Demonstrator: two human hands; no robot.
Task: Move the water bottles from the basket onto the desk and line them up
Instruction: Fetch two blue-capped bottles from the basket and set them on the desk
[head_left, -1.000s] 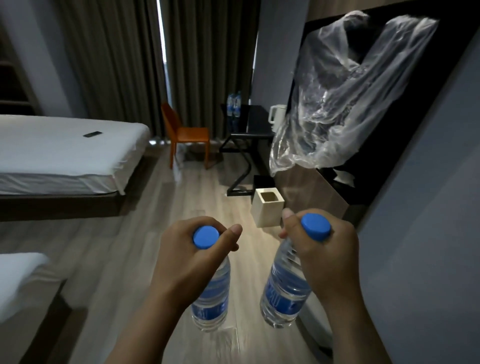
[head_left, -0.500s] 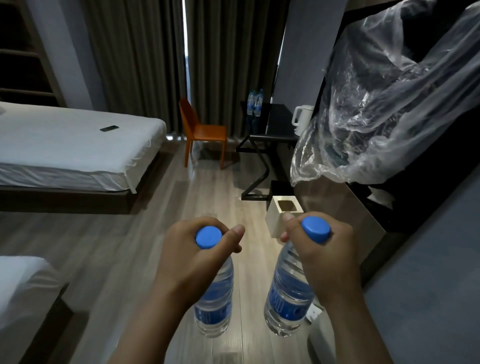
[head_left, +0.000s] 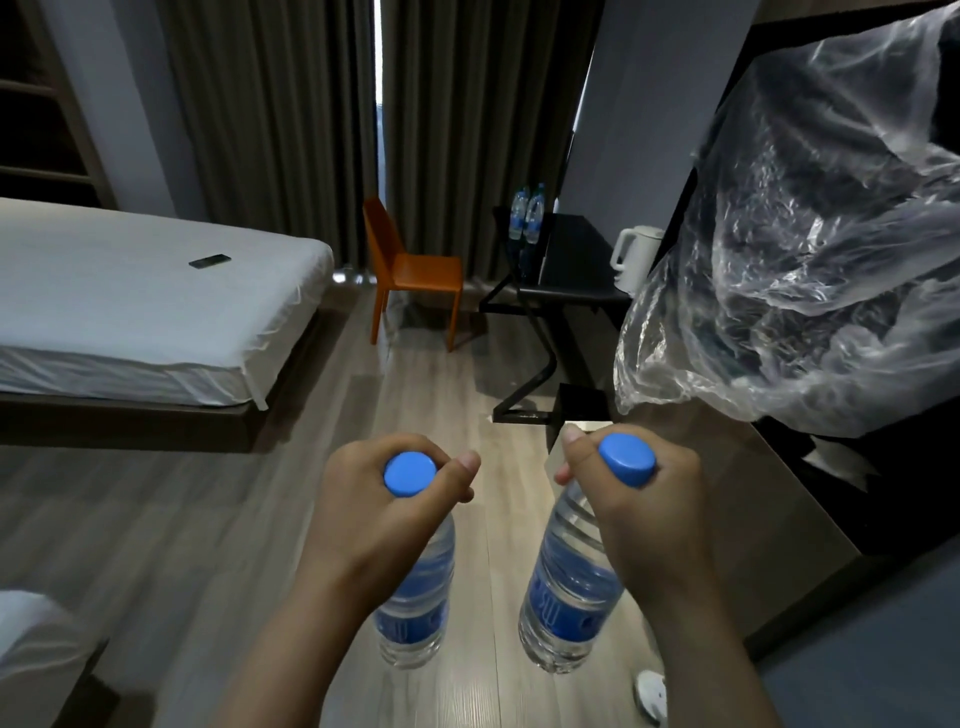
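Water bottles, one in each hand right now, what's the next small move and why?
Probably step forward toward the black desk. The left hand grips the left bottle by its neck and the right hand grips the right bottle, both above the floor; two bottles already stand at the desk's far corner, so these likely line up beside them.

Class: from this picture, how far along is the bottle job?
Done: two bottles stand together on the black desk. In hand: left hand grips a third bottle at its neck, right hand a fourth bottle. Left: carry both over and line them up. Basket not in view.
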